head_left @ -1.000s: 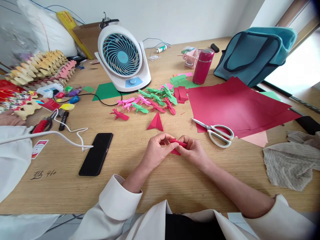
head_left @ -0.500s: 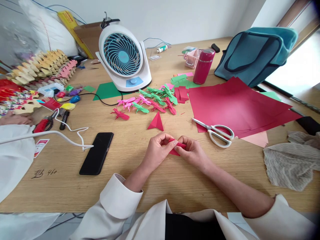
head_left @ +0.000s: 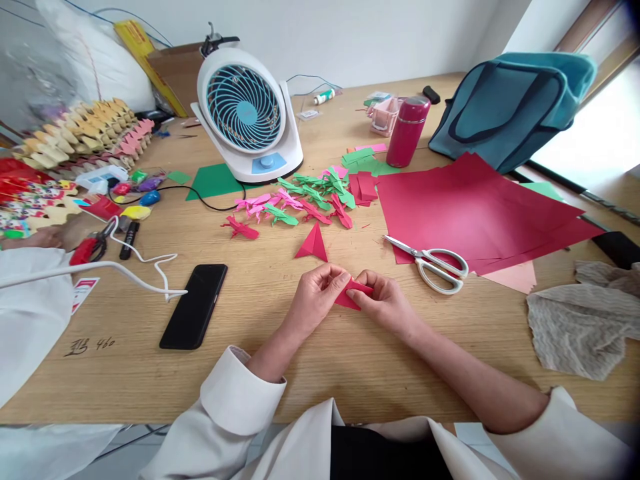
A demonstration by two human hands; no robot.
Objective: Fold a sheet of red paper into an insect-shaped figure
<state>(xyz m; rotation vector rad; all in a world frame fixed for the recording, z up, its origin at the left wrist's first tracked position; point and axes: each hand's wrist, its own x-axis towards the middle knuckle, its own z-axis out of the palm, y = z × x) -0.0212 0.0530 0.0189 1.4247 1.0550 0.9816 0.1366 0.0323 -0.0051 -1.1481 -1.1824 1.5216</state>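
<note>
Between my hands is a small folded piece of red paper (head_left: pixel 347 299), partly hidden by the fingers. My left hand (head_left: pixel 319 293) pinches its left side with thumb and forefinger. On its right side, my right hand (head_left: pixel 385 303) grips the paper, thumb lying on top. Just beyond the hands stands a folded red paper triangle (head_left: pixel 313 244) with a raised crease. Farther back lies a cluster of folded paper figures (head_left: pixel 315 193) in green, pink and red. White-handled scissors (head_left: pixel 440 267) rest to the right, their blades on large red paper sheets (head_left: pixel 450 207).
A black phone (head_left: pixel 194 307) with a white cable lies on the left. Behind the figures stand a fan (head_left: pixel 245 113) and a red flask (head_left: pixel 409 133). A blue bag (head_left: pixel 510 110) and crumpled cloth (head_left: pixel 585 327) are on the right. Another person's sleeve (head_left: pixel 33 300) reaches in from the left.
My left thumb has shifted slightly left and off the right thumb, so more of the red paper shows between them. At the far left, the other person's hand and sleeve have moved a little.
</note>
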